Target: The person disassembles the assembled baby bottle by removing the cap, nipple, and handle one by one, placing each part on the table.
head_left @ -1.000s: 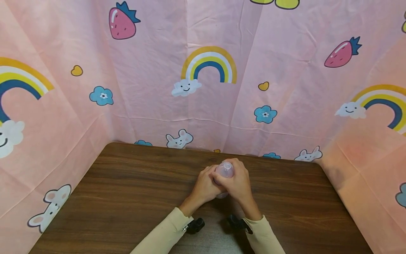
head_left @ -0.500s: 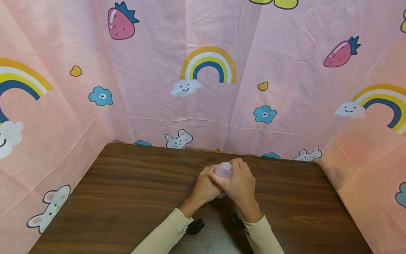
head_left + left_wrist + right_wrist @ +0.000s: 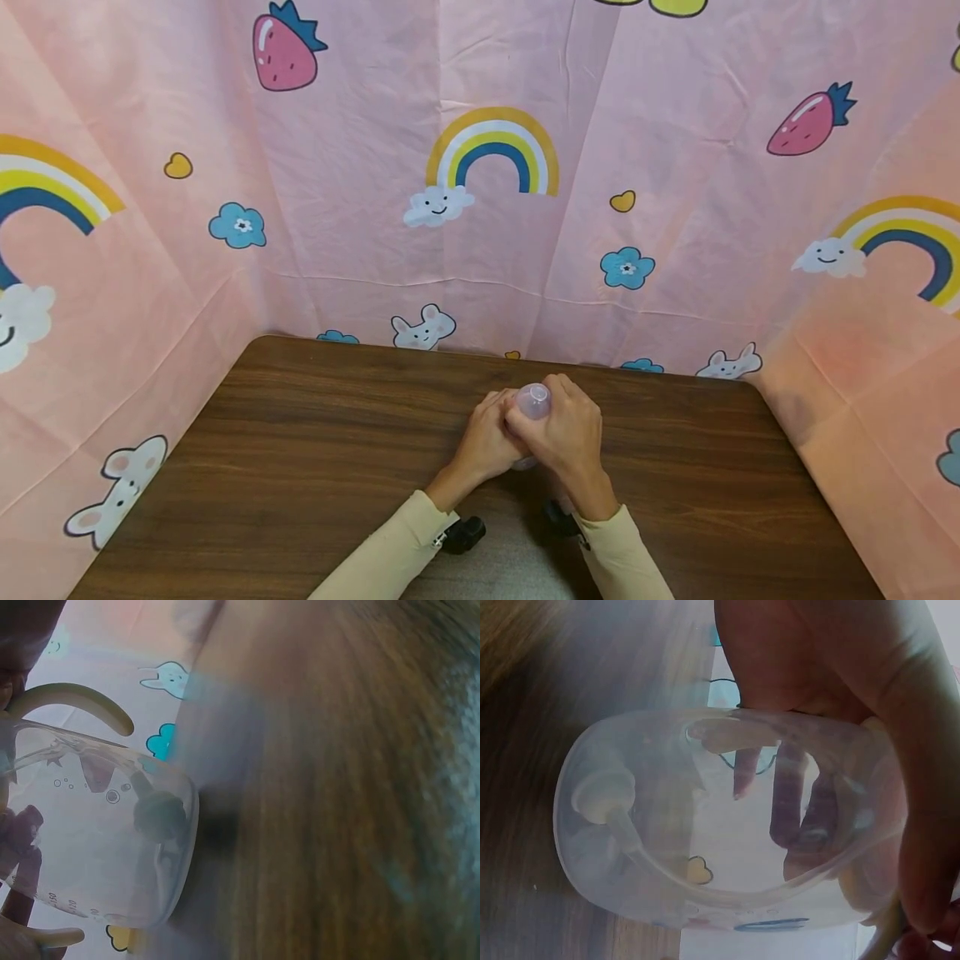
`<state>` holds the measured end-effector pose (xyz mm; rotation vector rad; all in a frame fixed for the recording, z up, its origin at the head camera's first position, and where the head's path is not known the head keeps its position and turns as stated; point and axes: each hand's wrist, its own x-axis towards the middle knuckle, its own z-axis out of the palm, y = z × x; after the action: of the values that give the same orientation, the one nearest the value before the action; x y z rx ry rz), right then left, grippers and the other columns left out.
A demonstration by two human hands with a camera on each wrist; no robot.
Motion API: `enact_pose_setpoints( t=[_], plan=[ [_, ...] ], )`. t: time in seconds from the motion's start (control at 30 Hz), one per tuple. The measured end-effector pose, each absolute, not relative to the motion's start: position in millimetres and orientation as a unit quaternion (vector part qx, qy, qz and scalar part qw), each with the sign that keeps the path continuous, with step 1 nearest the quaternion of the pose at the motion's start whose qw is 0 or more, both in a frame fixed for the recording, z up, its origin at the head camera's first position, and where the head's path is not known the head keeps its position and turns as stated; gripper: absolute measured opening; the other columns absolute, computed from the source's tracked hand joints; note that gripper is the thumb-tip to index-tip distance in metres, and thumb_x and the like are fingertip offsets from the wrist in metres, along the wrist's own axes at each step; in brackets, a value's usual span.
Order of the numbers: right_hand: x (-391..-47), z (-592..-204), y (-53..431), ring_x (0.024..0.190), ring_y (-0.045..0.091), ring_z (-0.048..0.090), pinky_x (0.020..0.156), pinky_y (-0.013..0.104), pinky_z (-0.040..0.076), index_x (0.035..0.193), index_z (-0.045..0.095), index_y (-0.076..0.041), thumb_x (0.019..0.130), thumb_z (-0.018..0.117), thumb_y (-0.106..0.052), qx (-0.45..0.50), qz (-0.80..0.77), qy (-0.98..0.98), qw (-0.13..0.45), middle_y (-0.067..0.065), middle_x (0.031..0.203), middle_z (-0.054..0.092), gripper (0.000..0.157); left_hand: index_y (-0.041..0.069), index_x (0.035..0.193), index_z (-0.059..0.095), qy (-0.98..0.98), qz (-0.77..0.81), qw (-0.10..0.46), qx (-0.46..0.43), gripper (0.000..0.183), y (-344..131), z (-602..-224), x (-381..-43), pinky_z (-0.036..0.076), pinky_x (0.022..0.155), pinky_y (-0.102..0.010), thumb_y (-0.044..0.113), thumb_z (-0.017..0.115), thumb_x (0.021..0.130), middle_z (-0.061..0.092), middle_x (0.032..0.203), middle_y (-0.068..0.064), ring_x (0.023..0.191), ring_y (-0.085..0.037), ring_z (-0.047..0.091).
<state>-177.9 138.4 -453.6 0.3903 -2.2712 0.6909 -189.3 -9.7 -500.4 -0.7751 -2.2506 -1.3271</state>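
A clear baby bottle [image 3: 97, 840] stands upright between both hands over the middle of the table. Its see-through body has printed measuring marks and beige side handles [image 3: 82, 701]. Inside hangs a straw with a round weighted end [image 3: 604, 795]. In the head view, a pale translucent domed cap [image 3: 534, 401] tops the bottle. My left hand [image 3: 483, 442] grips the bottle from the left, its fingers partly hidden behind the right hand. My right hand [image 3: 570, 429] is wrapped round the upper part near the cap, thumb across the front. The bottle's middle is covered by the hands.
The dark wood table [image 3: 337, 467] extends to both sides. A pink printed cloth [image 3: 360, 208] hangs along its back and sides. Black wrist-camera mounts [image 3: 463, 535] sit by the cuffs, low over the tabletop.
My right hand has turned slightly round the top of the bottle, its knuckles shifting right. The cap moved a little left, then back. My left hand has stayed nearly still.
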Motion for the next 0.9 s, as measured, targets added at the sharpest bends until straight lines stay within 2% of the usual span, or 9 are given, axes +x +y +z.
enact_pose_setpoints(
  t=[0.4,0.57,0.7,0.9],
  plan=[
    [-178.8,-452.7,138.4,0.058,0.023,0.057,0.049,0.041,0.050,0.079,0.062,-0.008,0.079,0.076,-0.046,0.156,0.279,-0.876,0.361,0.003,0.075,0.060,0.040,-0.002,0.124,0.073,-0.811,-0.471,0.203,-0.281,0.056,-9.1,-499.7,-190.2,0.058,0.093,-0.050,0.013,0.090,0.073,0.078,0.115,-0.013,0.105,-0.034,0.069],
    [-179.5,-451.6,139.0,0.059,0.025,0.060,0.050,0.043,0.051,0.080,0.064,-0.008,0.078,0.076,-0.043,0.144,0.299,-0.873,0.357,0.005,0.076,0.064,0.037,-0.001,0.122,0.074,-0.809,-0.478,0.201,-0.276,0.056,-8.6,-499.6,-189.8,0.059,0.091,-0.049,0.015,0.094,0.072,0.078,0.114,-0.013,0.103,-0.033,0.070],
    [-180.4,-451.6,140.2,0.061,0.027,0.064,0.051,0.045,0.054,0.081,0.068,-0.007,0.079,0.078,-0.041,0.140,0.317,-0.867,0.357,0.007,0.078,0.068,0.035,0.001,0.116,0.074,-0.806,-0.492,0.196,-0.263,0.055,-7.7,-498.9,-188.4,0.061,0.089,-0.047,0.016,0.099,0.070,0.078,0.112,-0.011,0.102,-0.032,0.070],
    [-181.0,-453.0,141.5,0.062,0.028,0.065,0.051,0.046,0.055,0.083,0.069,-0.007,0.079,0.079,-0.040,0.146,0.315,-0.868,0.354,0.007,0.079,0.069,0.035,0.004,0.105,0.072,-0.802,-0.503,0.198,-0.253,0.047,-6.7,-497.6,-187.0,0.061,0.087,-0.048,0.014,0.100,0.069,0.078,0.107,-0.011,0.099,-0.031,0.070]
  ],
)
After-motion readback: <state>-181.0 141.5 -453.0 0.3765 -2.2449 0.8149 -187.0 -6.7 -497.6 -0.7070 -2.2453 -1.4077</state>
